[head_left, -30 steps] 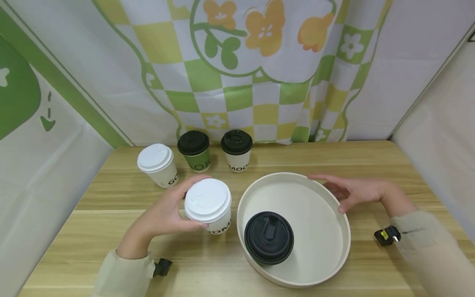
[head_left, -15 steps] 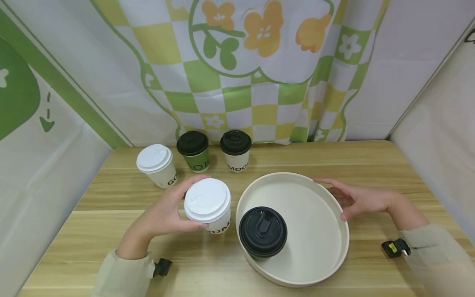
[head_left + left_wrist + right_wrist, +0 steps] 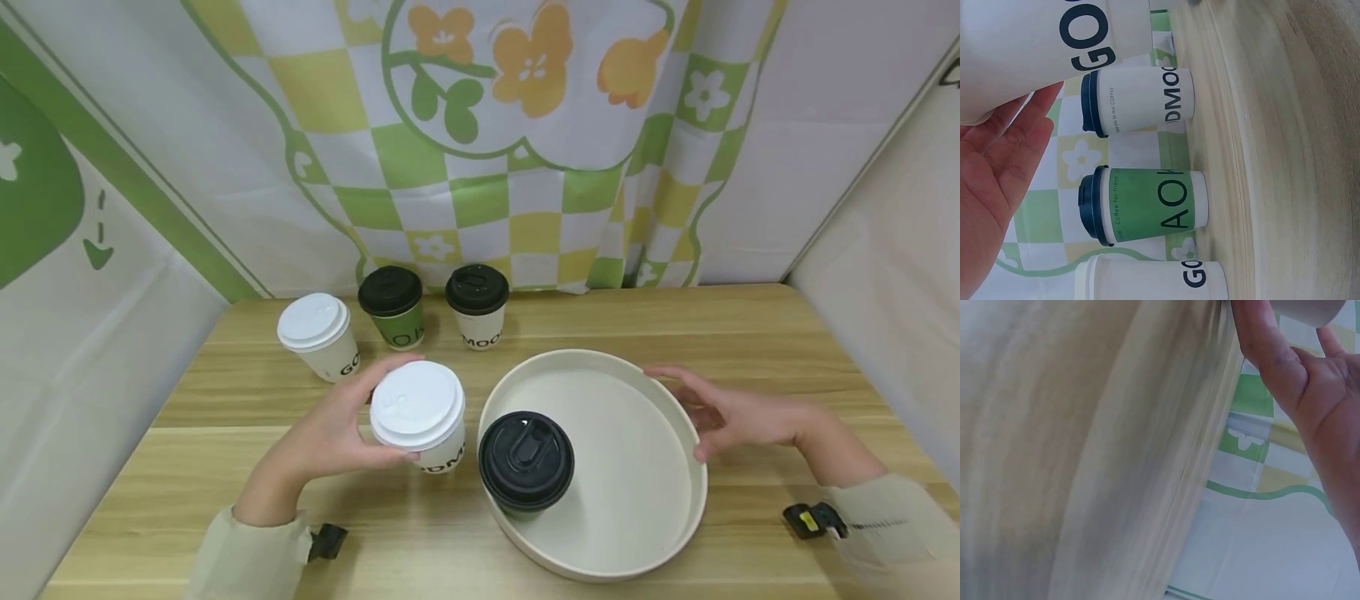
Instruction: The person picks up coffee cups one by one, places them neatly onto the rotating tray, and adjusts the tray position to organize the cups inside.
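Beside the tray, my left hand [image 3: 337,425] grips a white-lidded paper coffee cup [image 3: 441,454]; in the left wrist view that cup [image 3: 1016,44] fills the upper left corner, with the fingers against it. My right hand [image 3: 742,417] holds the right side of the round cream tray [image 3: 592,568], thumb and index fingertips at its rim. Part of the tray [image 3: 1310,307] shows between the fingers in the right wrist view. A coffee cup with a black lid [image 3: 527,458] stands inside the tray at the left wall; its lid hides most of its body.
Along the back of the wooden table [image 3: 187,500] stand a white-lidded cup [image 3: 318,333], a green cup with a black lid [image 3: 397,321] and a white cup with a black lid [image 3: 480,321]. A checked curtain [image 3: 525,192] hangs behind them.
The black-lidded cup in the tray has shifted left and away from me. My right hand has moved right and slightly nearer along the rim side. My left hand has barely moved.
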A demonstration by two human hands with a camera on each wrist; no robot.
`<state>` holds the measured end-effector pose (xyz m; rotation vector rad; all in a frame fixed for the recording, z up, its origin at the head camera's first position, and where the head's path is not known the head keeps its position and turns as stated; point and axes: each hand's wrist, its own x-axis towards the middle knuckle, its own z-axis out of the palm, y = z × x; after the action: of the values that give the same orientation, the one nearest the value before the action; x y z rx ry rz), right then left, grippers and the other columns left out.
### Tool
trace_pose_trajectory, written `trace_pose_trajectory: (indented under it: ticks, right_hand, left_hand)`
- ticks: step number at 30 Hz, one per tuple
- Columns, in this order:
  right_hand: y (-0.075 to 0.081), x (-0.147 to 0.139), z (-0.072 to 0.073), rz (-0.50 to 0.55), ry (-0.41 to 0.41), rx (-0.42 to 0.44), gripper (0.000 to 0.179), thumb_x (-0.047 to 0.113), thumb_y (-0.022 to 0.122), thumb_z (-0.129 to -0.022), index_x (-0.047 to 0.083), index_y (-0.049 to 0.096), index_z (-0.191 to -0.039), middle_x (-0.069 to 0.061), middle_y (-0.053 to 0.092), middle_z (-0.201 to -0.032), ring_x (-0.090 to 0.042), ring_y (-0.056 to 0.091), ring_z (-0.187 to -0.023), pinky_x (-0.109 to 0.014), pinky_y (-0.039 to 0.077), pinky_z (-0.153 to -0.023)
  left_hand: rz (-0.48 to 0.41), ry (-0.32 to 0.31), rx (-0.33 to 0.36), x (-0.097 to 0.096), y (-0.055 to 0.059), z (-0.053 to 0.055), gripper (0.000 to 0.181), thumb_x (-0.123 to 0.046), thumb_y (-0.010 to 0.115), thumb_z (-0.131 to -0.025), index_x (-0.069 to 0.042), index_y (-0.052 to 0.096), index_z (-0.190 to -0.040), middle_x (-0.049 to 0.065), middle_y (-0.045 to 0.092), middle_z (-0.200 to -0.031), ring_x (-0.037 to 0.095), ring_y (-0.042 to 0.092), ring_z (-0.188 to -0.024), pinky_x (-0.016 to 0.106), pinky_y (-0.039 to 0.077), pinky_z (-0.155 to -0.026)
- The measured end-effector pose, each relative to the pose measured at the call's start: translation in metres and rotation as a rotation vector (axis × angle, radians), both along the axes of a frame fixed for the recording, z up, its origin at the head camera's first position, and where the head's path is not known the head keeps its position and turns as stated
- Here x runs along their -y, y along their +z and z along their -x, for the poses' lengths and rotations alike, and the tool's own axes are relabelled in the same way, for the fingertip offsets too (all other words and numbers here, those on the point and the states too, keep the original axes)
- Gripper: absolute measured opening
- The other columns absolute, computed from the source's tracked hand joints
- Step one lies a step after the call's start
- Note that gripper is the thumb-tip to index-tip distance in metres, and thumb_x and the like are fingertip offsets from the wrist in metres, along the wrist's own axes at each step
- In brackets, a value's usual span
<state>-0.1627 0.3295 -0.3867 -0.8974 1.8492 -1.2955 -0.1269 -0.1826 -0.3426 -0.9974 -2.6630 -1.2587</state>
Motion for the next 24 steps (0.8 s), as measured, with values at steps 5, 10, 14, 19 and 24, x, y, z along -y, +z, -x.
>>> trace_pose_trajectory:
  ticks: [5, 10, 14, 19, 24]
  right_hand:
    - [-0.001, -0.001, -0.006, 0.01, -0.01, -0.02, 0.102, -0.006, 0.07, -0.086, 0.001, -0.006, -0.154, -0.047, 0.022, -0.144, -0.005, 0.052, -0.129, -0.029, 0.052, -0.099]
    - [-0.003, 0.0, -0.013, 0.042, -0.014, 0.001, 0.105, -0.006, 0.071, -0.085, -0.003, -0.011, -0.151, -0.052, 0.017, -0.143, -0.004, 0.051, -0.13, -0.028, 0.051, -0.101]
    - [-0.004, 0.001, -0.019, 0.063, -0.027, 0.013, 0.105, -0.007, 0.071, -0.085, -0.003, -0.013, -0.149, -0.053, 0.019, -0.14, -0.007, 0.053, -0.129, -0.027, 0.051, -0.102]
    - [-0.003, 0.003, -0.026, 0.065, -0.045, 0.028, 0.105, -0.005, 0.071, -0.085, -0.003, -0.014, -0.147, -0.054, 0.019, -0.139, -0.01, 0.056, -0.127, -0.028, 0.052, -0.1]
    - [0.0, 0.006, -0.034, 0.027, -0.084, 0.001, 0.106, -0.003, 0.073, -0.084, -0.001, -0.012, -0.147, -0.052, 0.024, -0.139, -0.012, 0.059, -0.122, -0.025, 0.052, -0.099]
  left_hand:
    - [-0.014, -0.014, -0.007, 0.0, -0.002, 0.001, 0.098, -0.025, 0.094, -0.062, -0.012, 0.044, -0.146, 0.004, 0.058, -0.139, 0.015, 0.056, -0.123, 0.03, 0.047, -0.105]
    - [-0.004, -0.011, -0.016, 0.0, -0.003, 0.002, 0.1, -0.026, 0.093, -0.061, -0.016, 0.043, -0.147, 0.005, 0.057, -0.14, 0.018, 0.056, -0.124, 0.033, 0.046, -0.105]
    - [0.004, -0.01, -0.018, 0.0, -0.003, 0.002, 0.101, -0.027, 0.093, -0.061, -0.015, 0.043, -0.147, 0.005, 0.057, -0.141, 0.019, 0.056, -0.125, 0.037, 0.047, -0.106]
    - [0.0, -0.017, -0.019, 0.001, -0.004, 0.002, 0.1, -0.026, 0.093, -0.061, -0.014, 0.043, -0.147, 0.005, 0.057, -0.141, 0.019, 0.055, -0.125, 0.036, 0.047, -0.105]
    - [-0.013, -0.024, -0.024, 0.001, -0.005, 0.003, 0.1, -0.024, 0.093, -0.061, -0.015, 0.043, -0.147, 0.005, 0.057, -0.14, 0.017, 0.055, -0.125, 0.03, 0.046, -0.105]
